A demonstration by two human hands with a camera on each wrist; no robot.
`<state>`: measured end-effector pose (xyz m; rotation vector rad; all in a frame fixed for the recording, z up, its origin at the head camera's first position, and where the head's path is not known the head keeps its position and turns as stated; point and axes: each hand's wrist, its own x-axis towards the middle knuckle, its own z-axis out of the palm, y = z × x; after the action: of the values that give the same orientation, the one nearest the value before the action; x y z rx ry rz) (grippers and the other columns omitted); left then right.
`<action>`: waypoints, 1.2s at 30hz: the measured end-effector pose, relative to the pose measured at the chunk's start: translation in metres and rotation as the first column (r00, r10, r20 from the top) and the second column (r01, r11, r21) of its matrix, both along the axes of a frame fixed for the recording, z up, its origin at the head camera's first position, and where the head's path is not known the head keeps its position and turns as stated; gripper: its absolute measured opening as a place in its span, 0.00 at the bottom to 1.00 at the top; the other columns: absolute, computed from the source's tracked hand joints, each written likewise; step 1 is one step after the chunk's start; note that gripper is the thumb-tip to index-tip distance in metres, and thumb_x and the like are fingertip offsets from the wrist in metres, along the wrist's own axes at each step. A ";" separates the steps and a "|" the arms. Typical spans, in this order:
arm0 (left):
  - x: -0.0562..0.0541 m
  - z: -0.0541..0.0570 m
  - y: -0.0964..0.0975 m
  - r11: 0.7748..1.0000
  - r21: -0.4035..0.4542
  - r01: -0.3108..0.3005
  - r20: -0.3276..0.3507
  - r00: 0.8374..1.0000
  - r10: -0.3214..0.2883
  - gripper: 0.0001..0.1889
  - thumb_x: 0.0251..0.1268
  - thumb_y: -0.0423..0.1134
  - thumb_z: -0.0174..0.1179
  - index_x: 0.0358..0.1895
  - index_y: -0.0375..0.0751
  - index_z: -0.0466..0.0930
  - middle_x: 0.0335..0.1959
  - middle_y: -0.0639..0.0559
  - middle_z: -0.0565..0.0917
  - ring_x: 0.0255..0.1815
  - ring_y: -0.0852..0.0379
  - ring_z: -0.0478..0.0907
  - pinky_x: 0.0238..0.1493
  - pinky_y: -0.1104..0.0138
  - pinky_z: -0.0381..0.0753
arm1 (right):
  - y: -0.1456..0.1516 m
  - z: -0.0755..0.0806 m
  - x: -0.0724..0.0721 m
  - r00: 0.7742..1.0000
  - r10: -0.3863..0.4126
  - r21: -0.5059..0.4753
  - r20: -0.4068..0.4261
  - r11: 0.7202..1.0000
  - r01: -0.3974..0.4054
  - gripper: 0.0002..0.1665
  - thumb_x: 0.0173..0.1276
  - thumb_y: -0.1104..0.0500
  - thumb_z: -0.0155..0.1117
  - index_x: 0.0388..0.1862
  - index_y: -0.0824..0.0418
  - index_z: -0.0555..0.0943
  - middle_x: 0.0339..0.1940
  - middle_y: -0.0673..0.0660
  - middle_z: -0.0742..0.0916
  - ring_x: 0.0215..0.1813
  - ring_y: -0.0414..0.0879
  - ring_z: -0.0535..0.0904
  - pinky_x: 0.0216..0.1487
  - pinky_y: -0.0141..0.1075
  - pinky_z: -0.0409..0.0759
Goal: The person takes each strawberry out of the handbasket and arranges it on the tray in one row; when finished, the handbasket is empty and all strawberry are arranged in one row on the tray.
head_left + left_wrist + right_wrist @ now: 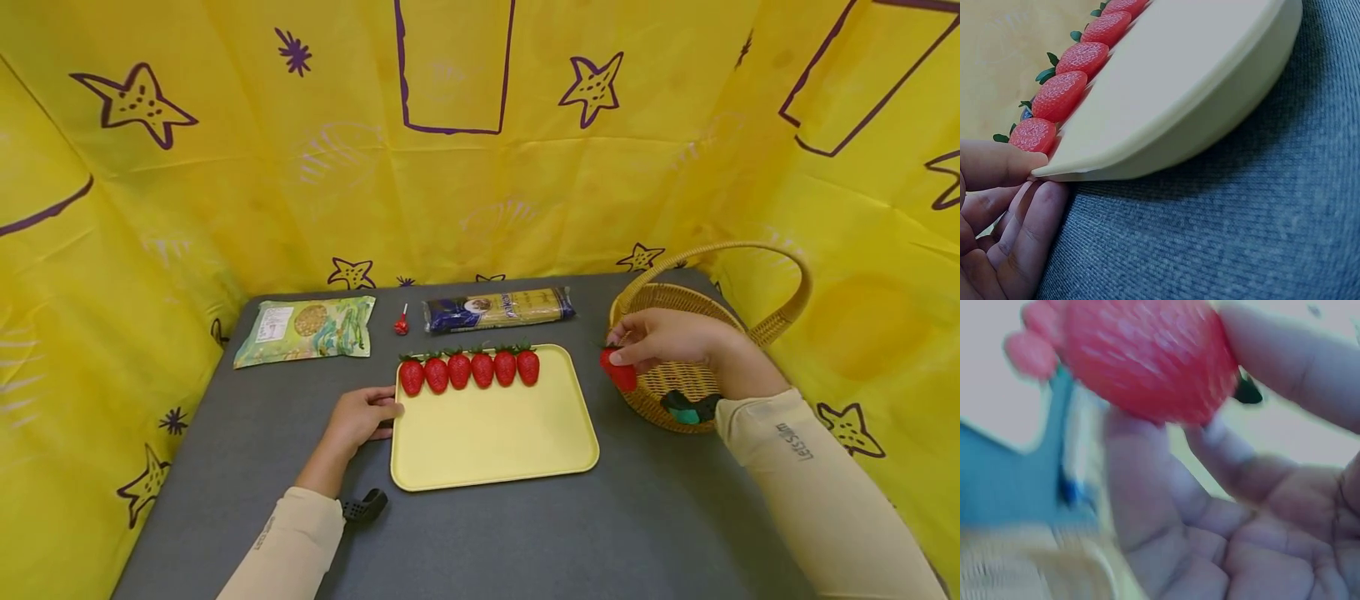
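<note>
My right hand (667,343) pinches a red strawberry (618,369) between thumb and fingers, at the left rim of a wicker basket (645,292). In the right wrist view the strawberry (1147,359) fills the top, its green leaf to the right. My left hand (362,419) grips the left edge of a pale yellow tray (495,442), thumb on the rim and fingers below it. A row of several strawberries (459,369) lies along the tray's far edge, leaves pointing away. The left wrist view shows the thumb close to the nearest strawberry (1033,134).
Behind the tray lie a green patterned bag (307,331), a red lollipop (402,323) and a pack of pasta (498,310). The basket's tall handle (795,292) arches up on the right. Yellow cloth (465,192) surrounds the grey table (465,542).
</note>
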<state>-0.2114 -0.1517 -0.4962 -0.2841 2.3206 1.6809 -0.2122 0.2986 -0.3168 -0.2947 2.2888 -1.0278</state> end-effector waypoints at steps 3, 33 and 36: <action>0.000 0.000 0.001 1.000 0.014 -0.008 0.001 1.000 0.008 0.25 0.60 0.33 0.68 0.61 0.32 0.78 0.45 0.40 0.82 0.36 0.55 0.84 0.31 0.62 0.87 | -0.027 -0.016 -0.008 0.997 -0.038 0.060 -0.068 0.997 0.042 0.23 0.69 0.55 0.66 0.53 0.71 0.74 0.40 0.59 0.82 0.38 0.51 0.78 0.42 0.40 0.80; -0.001 -0.001 0.000 1.000 0.013 -0.020 -0.002 1.000 0.020 0.24 0.59 0.33 0.68 0.60 0.32 0.78 0.44 0.40 0.82 0.35 0.55 0.83 0.31 0.62 0.87 | -0.092 -0.117 -0.062 0.905 -0.326 0.337 -0.274 0.848 0.408 0.15 0.69 0.57 0.63 0.48 0.67 0.81 0.45 0.62 0.83 0.40 0.54 0.77 0.37 0.39 0.79; -0.001 -0.001 0.001 1.000 0.012 -0.021 -0.002 1.000 0.021 0.24 0.60 0.32 0.68 0.60 0.32 0.78 0.44 0.40 0.82 0.36 0.54 0.83 0.31 0.62 0.87 | -0.093 -0.119 -0.063 0.901 -0.343 0.334 -0.266 0.844 0.420 0.15 0.70 0.57 0.62 0.48 0.67 0.82 0.45 0.62 0.83 0.40 0.54 0.77 0.36 0.39 0.79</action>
<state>-0.2126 -0.1511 -0.4968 -0.3053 2.3160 1.7054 -0.2749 0.2057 -0.4359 0.2514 2.7384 -0.7223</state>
